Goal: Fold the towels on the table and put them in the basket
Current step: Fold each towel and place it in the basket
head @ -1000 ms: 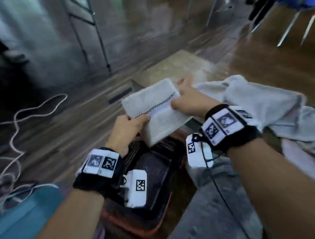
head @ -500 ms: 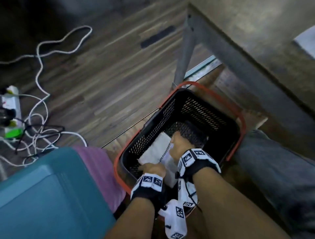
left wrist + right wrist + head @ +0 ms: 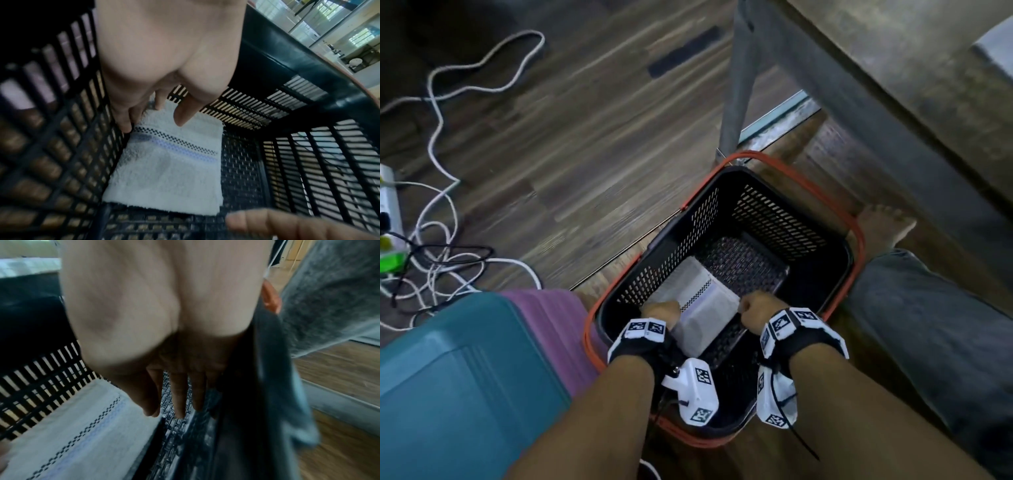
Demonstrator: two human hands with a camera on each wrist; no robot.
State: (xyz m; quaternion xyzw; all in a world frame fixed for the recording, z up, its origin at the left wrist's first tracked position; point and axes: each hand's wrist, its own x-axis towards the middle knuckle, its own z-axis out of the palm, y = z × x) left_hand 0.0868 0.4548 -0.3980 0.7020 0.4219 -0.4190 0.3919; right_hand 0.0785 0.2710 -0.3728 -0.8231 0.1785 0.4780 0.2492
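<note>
- we see the folded towel lying flat on the floor of the basket, pushed against the basket's left wall, its checked band across the top face.
- our left hand is down at the towel's left edge; in the left wrist view its fingers reach straight down between the wall and the towel, the thumb above the cloth, nothing gripped.
- our right hand is at the towel's right edge; in the right wrist view its fingers hang straight and spread over the bare mesh floor, just beside the towel, holding nothing.
- whether the fingertips touch the cloth, we cannot tell.
- the basket stands on the floor by the table leg, with a teal box to its left.
- white cables lie on the floor at far left.
</note>
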